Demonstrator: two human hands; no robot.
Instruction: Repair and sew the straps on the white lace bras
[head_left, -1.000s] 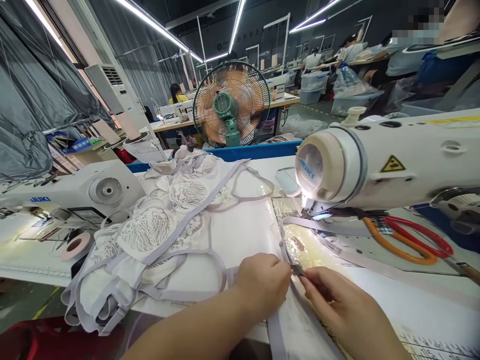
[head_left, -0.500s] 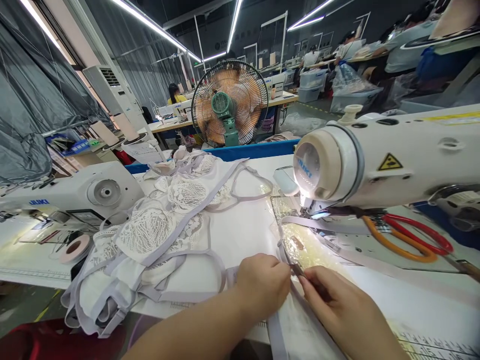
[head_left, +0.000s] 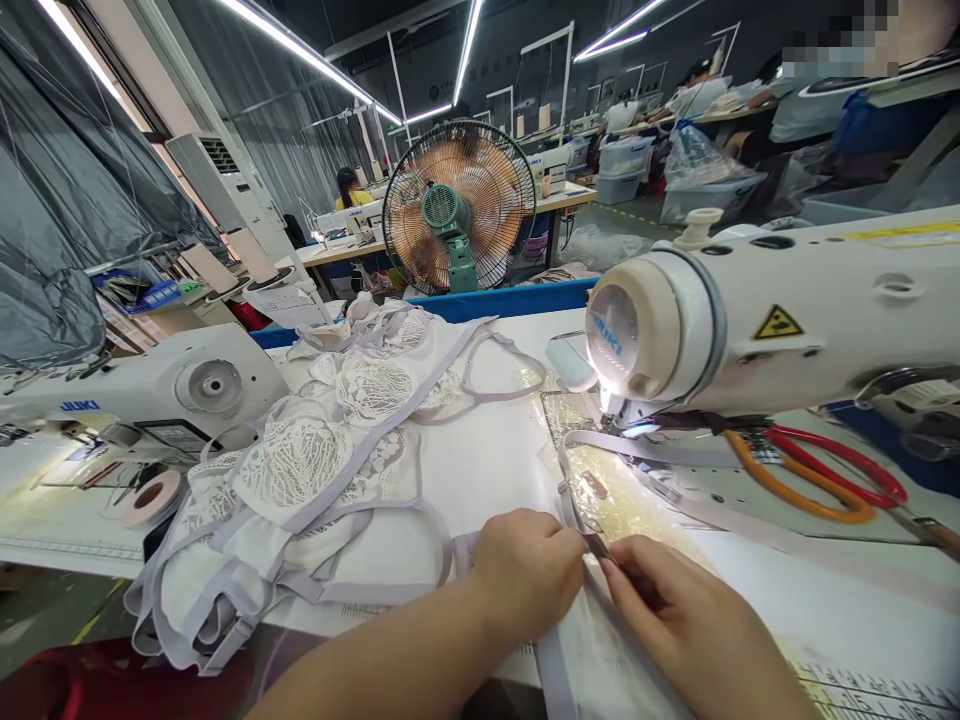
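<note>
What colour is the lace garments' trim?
Greyish lilac; the trim shows best in the head view.

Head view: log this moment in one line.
left hand: closed; right hand: pinching; between them: narrow grey strip; beyond: white rounded sewing machine

Passage over tabletop [head_left: 487, 455]; garment pile [head_left: 296, 465] blocks left, sewing machine [head_left: 825, 310] right.

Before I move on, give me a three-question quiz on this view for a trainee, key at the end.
1. True or false: a small dark piece shows between the left hand and the right hand.
2. What colour is the triangular warning sign on the sewing machine on the right?
3. Which lies nearer the right hand: the fan or the orange handle?

Key: 1. True. 2. Yellow. 3. The orange handle.
</note>
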